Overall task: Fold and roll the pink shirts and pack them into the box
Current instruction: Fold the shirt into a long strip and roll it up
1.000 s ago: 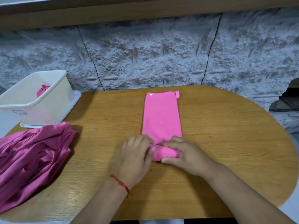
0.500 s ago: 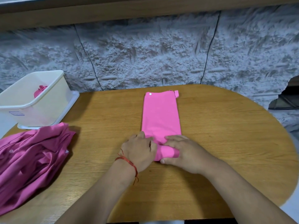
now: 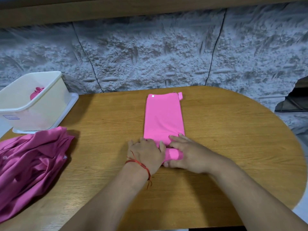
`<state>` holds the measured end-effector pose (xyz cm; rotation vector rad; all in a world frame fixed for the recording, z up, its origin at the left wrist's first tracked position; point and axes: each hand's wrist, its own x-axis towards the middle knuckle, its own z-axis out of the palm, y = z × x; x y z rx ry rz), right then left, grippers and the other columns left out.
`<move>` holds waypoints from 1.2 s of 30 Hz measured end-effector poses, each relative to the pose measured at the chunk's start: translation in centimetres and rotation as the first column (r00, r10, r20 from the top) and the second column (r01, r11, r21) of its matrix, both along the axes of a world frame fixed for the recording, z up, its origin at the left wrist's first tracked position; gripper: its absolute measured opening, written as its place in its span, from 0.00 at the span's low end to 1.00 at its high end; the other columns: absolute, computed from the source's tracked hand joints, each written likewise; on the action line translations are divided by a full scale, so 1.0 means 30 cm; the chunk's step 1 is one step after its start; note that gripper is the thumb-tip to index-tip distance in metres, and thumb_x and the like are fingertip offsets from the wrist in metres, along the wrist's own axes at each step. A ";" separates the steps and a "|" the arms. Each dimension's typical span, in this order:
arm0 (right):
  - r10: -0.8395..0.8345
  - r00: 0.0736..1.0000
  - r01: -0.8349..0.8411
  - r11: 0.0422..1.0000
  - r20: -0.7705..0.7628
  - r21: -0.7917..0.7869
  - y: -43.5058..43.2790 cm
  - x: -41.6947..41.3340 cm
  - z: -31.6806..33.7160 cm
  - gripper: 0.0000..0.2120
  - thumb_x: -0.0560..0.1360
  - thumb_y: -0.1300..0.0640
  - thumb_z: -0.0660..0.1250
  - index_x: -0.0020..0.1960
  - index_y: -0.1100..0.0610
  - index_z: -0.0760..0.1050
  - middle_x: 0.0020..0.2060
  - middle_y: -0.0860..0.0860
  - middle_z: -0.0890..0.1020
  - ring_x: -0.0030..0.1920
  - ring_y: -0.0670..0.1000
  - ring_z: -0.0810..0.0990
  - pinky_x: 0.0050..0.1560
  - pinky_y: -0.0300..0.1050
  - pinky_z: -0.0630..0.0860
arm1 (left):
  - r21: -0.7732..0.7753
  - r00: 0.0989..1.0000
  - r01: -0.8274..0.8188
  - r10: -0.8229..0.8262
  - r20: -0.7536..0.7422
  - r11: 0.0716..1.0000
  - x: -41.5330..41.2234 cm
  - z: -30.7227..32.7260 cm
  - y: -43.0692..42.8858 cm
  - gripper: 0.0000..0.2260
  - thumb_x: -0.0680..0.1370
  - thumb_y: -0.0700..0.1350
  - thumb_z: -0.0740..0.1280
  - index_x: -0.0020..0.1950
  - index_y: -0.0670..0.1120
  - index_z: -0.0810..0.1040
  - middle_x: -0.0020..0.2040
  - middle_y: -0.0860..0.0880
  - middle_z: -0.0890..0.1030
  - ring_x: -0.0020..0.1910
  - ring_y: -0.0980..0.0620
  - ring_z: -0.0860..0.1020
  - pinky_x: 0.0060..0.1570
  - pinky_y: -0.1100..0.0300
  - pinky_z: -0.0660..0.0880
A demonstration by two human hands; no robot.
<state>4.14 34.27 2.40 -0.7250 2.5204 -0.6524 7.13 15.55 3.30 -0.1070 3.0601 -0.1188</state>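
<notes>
A wooden table [image 3: 233,147] filled the foreground; behind it rose a rough grey stone wall [image 3: 150,55], crossed by thin dark seams; a wooden beam [image 3: 150,7] ran along its top; a dark gap [image 3: 293,104] opened at right.

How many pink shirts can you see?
3 for sure: one folded shirt on the table, left hand and right hand gripping its rolled near end; one rolled shirt in the white box, far left; one crumpled heap at left, which may hide more.
</notes>
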 end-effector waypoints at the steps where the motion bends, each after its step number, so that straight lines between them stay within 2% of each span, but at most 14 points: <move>1: 0.011 1.000 -0.011 1.000 -0.002 0.026 0.001 -0.006 0.000 0.59 0.57 0.12 0.56 0.83 0.38 0.56 0.84 0.41 0.51 0.83 0.46 0.42 0.82 0.47 0.44 | -0.021 0.998 0.044 -0.045 -0.040 0.999 0.003 -0.003 0.011 0.26 0.85 0.58 0.47 0.62 0.48 0.82 0.63 0.46 0.81 0.64 0.46 0.77 0.71 0.43 0.64; 3: 0.025 0.999 -0.023 0.997 -0.021 0.071 -0.001 -0.015 0.002 0.56 0.65 0.17 0.60 0.85 0.43 0.53 0.85 0.43 0.51 0.84 0.48 0.43 0.83 0.48 0.45 | 0.046 0.942 0.293 -0.280 -0.186 0.955 0.015 -0.022 0.004 0.19 0.86 0.55 0.52 0.64 0.49 0.80 0.66 0.48 0.79 0.69 0.47 0.74 0.72 0.46 0.63; 5: 0.026 0.999 -0.023 0.995 -0.037 0.097 -0.007 -0.015 0.003 0.52 0.71 0.24 0.65 0.85 0.47 0.51 0.85 0.45 0.51 0.84 0.48 0.43 0.83 0.49 0.46 | 0.094 0.864 0.446 -0.401 -0.305 0.890 0.033 -0.041 -0.019 0.17 0.86 0.55 0.52 0.61 0.50 0.78 0.55 0.51 0.80 0.57 0.50 0.78 0.59 0.53 0.71; 9: -0.036 0.996 0.044 0.994 -0.085 0.098 -0.013 -0.003 0.014 0.53 0.70 0.23 0.65 0.84 0.48 0.53 0.83 0.44 0.57 0.83 0.48 0.51 0.82 0.52 0.55 | 0.123 0.904 0.295 -0.235 -0.357 0.948 0.030 -0.056 -0.008 0.18 0.86 0.54 0.51 0.50 0.50 0.78 0.44 0.52 0.79 0.46 0.51 0.77 0.42 0.54 0.75; 11: -0.030 0.950 0.060 0.994 -0.312 0.087 -0.014 0.034 0.007 0.44 0.70 0.22 0.62 0.78 0.47 0.61 0.75 0.43 0.68 0.76 0.48 0.65 0.73 0.52 0.66 | 0.203 0.935 0.252 -0.184 -0.302 0.946 -0.007 -0.047 0.001 0.20 0.86 0.54 0.49 0.48 0.50 0.78 0.44 0.52 0.81 0.45 0.50 0.79 0.40 0.53 0.75; 13: 0.017 0.831 0.053 0.993 -0.557 0.110 -0.020 0.081 -0.014 0.35 0.73 0.27 0.63 0.72 0.47 0.68 0.65 0.43 0.75 0.65 0.49 0.74 0.62 0.50 0.73 | 0.271 0.966 0.187 -0.127 -0.223 0.944 -0.062 -0.039 -0.003 0.21 0.86 0.55 0.50 0.44 0.51 0.78 0.41 0.51 0.82 0.43 0.48 0.81 0.38 0.55 0.70; 15: -0.007 0.781 0.065 0.995 -0.624 0.069 -0.033 0.107 -0.040 0.29 0.75 0.33 0.67 0.69 0.50 0.73 0.59 0.45 0.78 0.58 0.51 0.76 0.57 0.49 0.75 | 0.297 0.985 0.129 -0.087 -0.151 0.946 -0.110 -0.036 -0.004 0.21 0.86 0.56 0.52 0.42 0.51 0.78 0.39 0.50 0.80 0.40 0.47 0.81 0.37 0.57 0.67; 18: -0.037 0.830 0.060 0.998 -0.556 0.023 -0.041 0.080 -0.048 0.30 0.75 0.33 0.67 0.69 0.50 0.73 0.59 0.45 0.77 0.57 0.50 0.73 0.58 0.48 0.75 | 0.306 0.989 0.104 -0.065 -0.135 0.946 -0.118 -0.035 0.006 0.20 0.85 0.55 0.53 0.41 0.51 0.78 0.38 0.50 0.80 0.39 0.47 0.81 0.37 0.57 0.67; 22: 0.019 0.889 0.001 0.999 -0.457 0.044 -0.035 0.033 -0.041 0.33 0.74 0.30 0.64 0.72 0.49 0.70 0.60 0.44 0.75 0.57 0.48 0.70 0.61 0.46 0.71 | 0.208 0.889 0.288 -0.180 -0.420 0.935 -0.035 -0.075 -0.024 0.17 0.85 0.53 0.54 0.43 0.52 0.77 0.41 0.54 0.80 0.44 0.50 0.77 0.43 0.53 0.68; 25: -0.010 0.895 0.005 1.000 -0.447 -0.014 -0.034 0.023 -0.045 0.34 0.74 0.30 0.66 0.73 0.47 0.70 0.60 0.43 0.76 0.57 0.47 0.70 0.59 0.43 0.68 | 0.293 0.812 0.438 -0.235 -0.534 0.850 -0.002 -0.127 -0.076 0.14 0.87 0.52 0.56 0.51 0.52 0.79 0.46 0.56 0.78 0.46 0.53 0.72 0.50 0.56 0.69; 27: -0.029 0.897 0.018 0.999 -0.440 -0.029 -0.033 0.012 -0.053 0.34 0.73 0.29 0.67 0.73 0.44 0.70 0.59 0.43 0.76 0.56 0.47 0.70 0.58 0.44 0.69 | 0.554 0.859 0.441 -0.153 -0.489 0.706 -0.004 -0.142 -0.124 0.10 0.86 0.53 0.60 0.55 0.53 0.80 0.49 0.59 0.79 0.50 0.57 0.75 0.53 0.60 0.71; 28: -0.038 0.904 0.024 0.999 -0.425 -0.039 -0.033 0.004 -0.054 0.34 0.73 0.28 0.67 0.73 0.44 0.69 0.58 0.43 0.76 0.54 0.47 0.69 0.57 0.45 0.69 | 0.711 0.901 0.390 -0.084 -0.425 0.584 -0.007 -0.142 -0.146 0.06 0.84 0.53 0.64 0.54 0.54 0.79 0.50 0.59 0.80 0.52 0.58 0.77 0.54 0.61 0.72; 30: -0.053 0.917 0.034 0.998 -0.396 -0.054 -0.029 -0.005 -0.058 0.35 0.72 0.26 0.64 0.73 0.42 0.69 0.56 0.42 0.74 0.52 0.45 0.66 0.55 0.45 0.69 | 0.854 0.950 0.293 -0.032 -0.310 0.429 -0.013 -0.145 -0.177 0.05 0.82 0.54 0.69 0.54 0.55 0.79 0.53 0.59 0.80 0.57 0.55 0.78 0.57 0.60 0.73; 36: -0.103 0.914 0.068 0.992 -0.393 -0.103 -0.020 0.009 -0.089 0.36 0.71 0.22 0.59 0.73 0.40 0.67 0.56 0.38 0.72 0.53 0.44 0.67 0.56 0.44 0.70 | 0.829 0.949 0.309 -0.085 -0.305 0.466 -0.007 -0.164 -0.186 0.19 0.72 0.63 0.77 0.57 0.60 0.76 0.56 0.60 0.75 0.61 0.54 0.74 0.60 0.59 0.71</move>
